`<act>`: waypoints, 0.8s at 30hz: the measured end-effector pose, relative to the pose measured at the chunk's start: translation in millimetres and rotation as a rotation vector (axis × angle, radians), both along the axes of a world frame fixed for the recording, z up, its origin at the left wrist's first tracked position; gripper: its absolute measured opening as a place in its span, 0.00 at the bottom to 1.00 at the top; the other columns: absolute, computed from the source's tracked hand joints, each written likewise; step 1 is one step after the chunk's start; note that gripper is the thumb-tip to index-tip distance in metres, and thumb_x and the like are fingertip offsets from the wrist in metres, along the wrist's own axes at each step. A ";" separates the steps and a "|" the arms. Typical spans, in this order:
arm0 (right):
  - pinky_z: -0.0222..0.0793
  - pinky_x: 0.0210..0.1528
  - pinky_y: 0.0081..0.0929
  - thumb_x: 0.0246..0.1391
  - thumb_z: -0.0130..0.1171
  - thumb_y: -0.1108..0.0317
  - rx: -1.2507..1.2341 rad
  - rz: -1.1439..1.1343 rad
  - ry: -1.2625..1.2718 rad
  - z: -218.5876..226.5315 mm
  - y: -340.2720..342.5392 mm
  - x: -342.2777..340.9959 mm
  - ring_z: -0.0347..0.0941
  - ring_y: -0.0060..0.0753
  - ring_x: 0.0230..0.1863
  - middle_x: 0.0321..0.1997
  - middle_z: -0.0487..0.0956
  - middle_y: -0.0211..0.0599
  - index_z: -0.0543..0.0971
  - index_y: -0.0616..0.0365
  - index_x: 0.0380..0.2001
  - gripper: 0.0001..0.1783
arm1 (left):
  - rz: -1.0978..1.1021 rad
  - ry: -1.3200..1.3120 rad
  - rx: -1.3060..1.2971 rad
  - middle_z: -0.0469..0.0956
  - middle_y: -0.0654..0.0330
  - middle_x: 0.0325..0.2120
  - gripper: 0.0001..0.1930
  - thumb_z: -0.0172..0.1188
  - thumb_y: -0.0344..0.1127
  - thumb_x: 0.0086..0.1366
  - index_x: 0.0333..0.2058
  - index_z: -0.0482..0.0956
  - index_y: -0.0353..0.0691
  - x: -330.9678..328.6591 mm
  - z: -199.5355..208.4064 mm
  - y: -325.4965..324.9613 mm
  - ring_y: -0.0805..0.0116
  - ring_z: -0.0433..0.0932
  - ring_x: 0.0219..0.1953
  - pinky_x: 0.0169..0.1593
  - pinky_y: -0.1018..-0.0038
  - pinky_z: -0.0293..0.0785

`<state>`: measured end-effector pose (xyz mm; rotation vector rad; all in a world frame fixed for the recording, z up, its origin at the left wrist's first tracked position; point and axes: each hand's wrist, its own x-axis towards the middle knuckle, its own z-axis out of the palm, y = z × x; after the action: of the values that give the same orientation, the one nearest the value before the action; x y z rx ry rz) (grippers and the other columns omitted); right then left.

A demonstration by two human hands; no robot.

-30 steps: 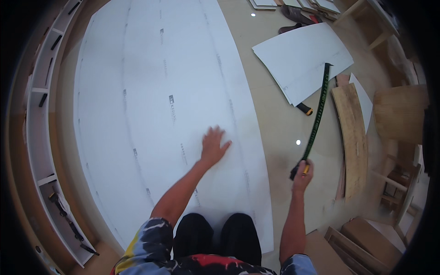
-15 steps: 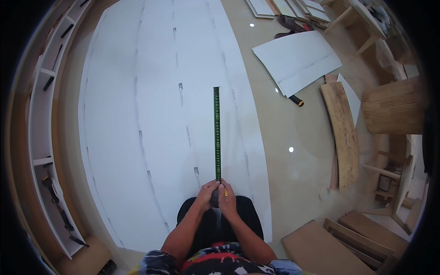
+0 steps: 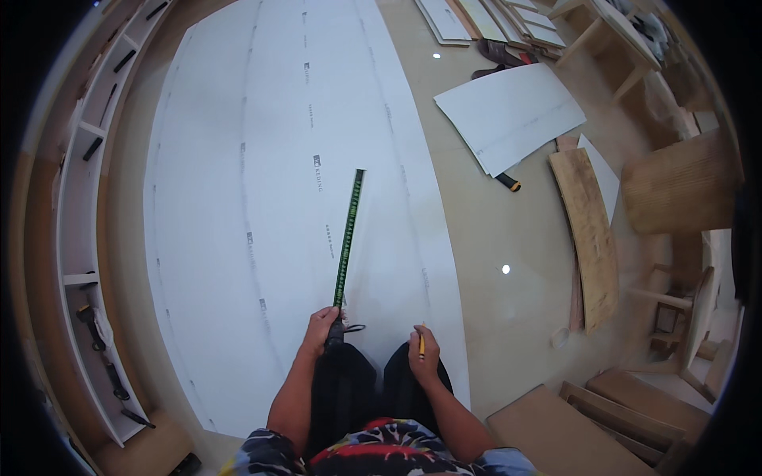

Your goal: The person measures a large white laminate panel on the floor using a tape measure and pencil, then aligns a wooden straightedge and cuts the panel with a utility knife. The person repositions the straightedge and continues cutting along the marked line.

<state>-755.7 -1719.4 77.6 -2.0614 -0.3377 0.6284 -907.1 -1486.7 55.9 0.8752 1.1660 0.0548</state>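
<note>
- Since the earlier frame, the right hand (image 3: 425, 357) has parted from the left hand (image 3: 319, 329) and moved rightward, while the black tape measure (image 3: 334, 339) has shifted left and its long, green-marked dark blade (image 3: 348, 242) now slants.
- The tape measure is at the lower centre of the frame, its blade reaching up toward the middle, with the top leaning right.
- The left hand's fingers are clamped on the tape measure, near where the blade leaves it.
- The right hand's fingers are curled round a slim yellow pencil (image 3: 421, 347).
- Beneath the blade, a large flat white board (image 3: 208, 222) runs from the top edge down to the lower centre.
- At upper right lie thin white panels (image 3: 516, 115), a black-and-yellow handle (image 3: 509, 183) poking from under them.
- Right of centre is a long brown wooden plank (image 3: 586, 238).
- Along the left edge stands a narrow white compartmented shelf (image 3: 77, 279).
</note>
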 end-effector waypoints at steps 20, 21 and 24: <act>0.75 0.41 0.41 0.62 0.57 0.64 0.091 -0.061 -0.220 -1.4 13.0 -23.9 0.79 0.55 0.36 0.36 0.80 0.55 0.78 0.66 0.42 0.14 | -1.089 0.242 0.527 0.83 0.43 0.36 0.15 0.56 0.44 0.66 0.39 0.86 0.39 1.9 -3.8 -16.8 0.45 0.81 0.43 0.50 0.59 0.75; 0.75 0.42 0.41 0.63 0.56 0.64 0.046 -0.101 -0.075 4.1 5.9 -35.8 0.79 0.54 0.36 0.36 0.80 0.54 0.78 0.65 0.42 0.14 | -1.083 0.239 0.525 0.83 0.43 0.36 0.15 0.56 0.43 0.66 0.39 0.86 0.39 2.4 -1.9 -22.7 0.44 0.81 0.43 0.50 0.59 0.75; 0.75 0.42 0.40 0.63 0.56 0.63 0.066 -0.130 0.107 22.9 -1.7 -69.1 0.80 0.52 0.37 0.35 0.81 0.52 0.79 0.64 0.41 0.13 | -1.057 0.302 0.612 0.82 0.43 0.37 0.15 0.56 0.43 0.66 0.39 0.86 0.39 -17.3 -21.2 -23.2 0.43 0.81 0.44 0.51 0.57 0.74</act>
<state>-824.7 -1721.1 100.5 -1.9609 -0.1589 0.6372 -924.4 -1509.9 34.6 2.0087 0.8285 -0.6307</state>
